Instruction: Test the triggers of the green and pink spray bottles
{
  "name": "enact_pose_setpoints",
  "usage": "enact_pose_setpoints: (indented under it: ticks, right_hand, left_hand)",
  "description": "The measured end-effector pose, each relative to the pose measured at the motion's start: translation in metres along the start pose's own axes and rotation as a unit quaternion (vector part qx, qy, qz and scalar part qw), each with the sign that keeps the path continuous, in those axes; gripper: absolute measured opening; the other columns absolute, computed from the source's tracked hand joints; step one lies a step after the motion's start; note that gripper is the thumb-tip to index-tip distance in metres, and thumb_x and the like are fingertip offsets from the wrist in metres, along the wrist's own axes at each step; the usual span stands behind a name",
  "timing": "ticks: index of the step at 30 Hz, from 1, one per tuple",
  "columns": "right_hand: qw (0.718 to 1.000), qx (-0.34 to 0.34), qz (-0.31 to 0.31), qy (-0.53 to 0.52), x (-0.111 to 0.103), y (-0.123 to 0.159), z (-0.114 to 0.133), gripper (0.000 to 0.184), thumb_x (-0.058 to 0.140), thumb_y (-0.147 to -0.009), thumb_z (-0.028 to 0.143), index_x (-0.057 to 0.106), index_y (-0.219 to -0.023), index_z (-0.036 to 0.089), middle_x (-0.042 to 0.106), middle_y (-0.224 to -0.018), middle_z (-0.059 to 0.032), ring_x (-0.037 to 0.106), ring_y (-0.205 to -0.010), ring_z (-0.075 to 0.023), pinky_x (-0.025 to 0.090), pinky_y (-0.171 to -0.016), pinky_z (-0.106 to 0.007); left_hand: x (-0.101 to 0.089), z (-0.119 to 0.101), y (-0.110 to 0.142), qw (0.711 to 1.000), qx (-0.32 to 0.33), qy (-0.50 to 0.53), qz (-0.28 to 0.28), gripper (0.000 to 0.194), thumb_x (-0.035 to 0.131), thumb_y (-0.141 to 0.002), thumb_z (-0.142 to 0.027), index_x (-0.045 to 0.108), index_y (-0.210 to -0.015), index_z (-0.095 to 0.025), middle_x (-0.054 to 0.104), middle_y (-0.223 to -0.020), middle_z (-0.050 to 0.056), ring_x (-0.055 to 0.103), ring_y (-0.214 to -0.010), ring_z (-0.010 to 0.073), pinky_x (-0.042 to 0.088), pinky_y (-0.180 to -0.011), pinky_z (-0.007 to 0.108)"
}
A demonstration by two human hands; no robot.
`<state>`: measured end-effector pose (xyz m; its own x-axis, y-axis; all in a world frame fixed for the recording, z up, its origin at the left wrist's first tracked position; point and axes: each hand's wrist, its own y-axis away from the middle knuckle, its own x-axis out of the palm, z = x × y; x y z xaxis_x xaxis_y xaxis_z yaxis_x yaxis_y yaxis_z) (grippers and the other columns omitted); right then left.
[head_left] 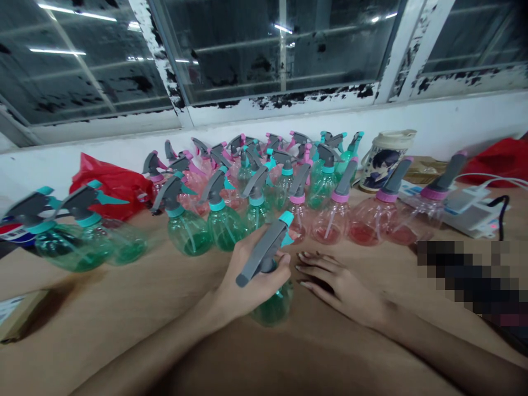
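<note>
In the middle of the table, my left hand [251,275] is wrapped round the neck of a green spray bottle [273,308] with a grey and teal trigger head. The bottle stands near the front, its neck partly hidden by my fingers. Just right of it, my right hand [338,283] rests palm down with its fingers stretched toward the bottle, holding nothing. Behind both hands runs a row of spray bottles, green ones such as the green bottle [190,234] to the left and pink ones such as the pink bottle [330,223] to the right.
More pink and green bottles crowd the back by the wall. Red plastic bags [84,179] lie at both sides. A printed cup [385,162] and a white power strip [474,212] with cables are at right. A cardboard piece [27,316] lies at the left edge.
</note>
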<state>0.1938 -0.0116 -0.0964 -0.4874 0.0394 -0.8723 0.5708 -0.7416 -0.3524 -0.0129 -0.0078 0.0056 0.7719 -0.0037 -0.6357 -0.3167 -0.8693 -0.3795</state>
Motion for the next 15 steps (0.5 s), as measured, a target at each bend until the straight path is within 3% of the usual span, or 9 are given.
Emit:
enact_pose_setpoints:
  ticks: [8, 15]
  right_hand:
    - [1.0, -0.007, -0.016, -0.009, 0.001, 0.0, 0.0, 0.033, 0.045, -0.088, 0.029, 0.053, -0.119, 0.024, 0.058, -0.12, -0.0041, 0.045, -0.119, -0.0199, 0.037, -0.1, -0.043]
    - [1.0, -0.011, -0.014, -0.007, 0.0, 0.0, -0.001, 0.032, 0.046, -0.088, 0.029, 0.053, -0.118, 0.023, 0.058, -0.121, -0.0042, 0.045, -0.119, -0.0194, 0.037, -0.1, -0.041]
  left_hand:
    - [-0.008, -0.012, -0.003, 0.997, -0.003, 0.068, 0.042, 0.016, 0.053, -0.076, -0.032, 0.05, -0.085, -0.019, 0.051, -0.064, -0.003, 0.047, -0.052, 0.0099, 0.039, -0.049, 0.023]
    - [-0.01, -0.013, -0.002, 0.998, -0.023, 0.045, 0.027, 0.012, 0.049, -0.081, -0.031, 0.046, -0.075, -0.021, 0.041, -0.062, -0.004, 0.04, -0.054, 0.0104, 0.036, -0.051, 0.024]
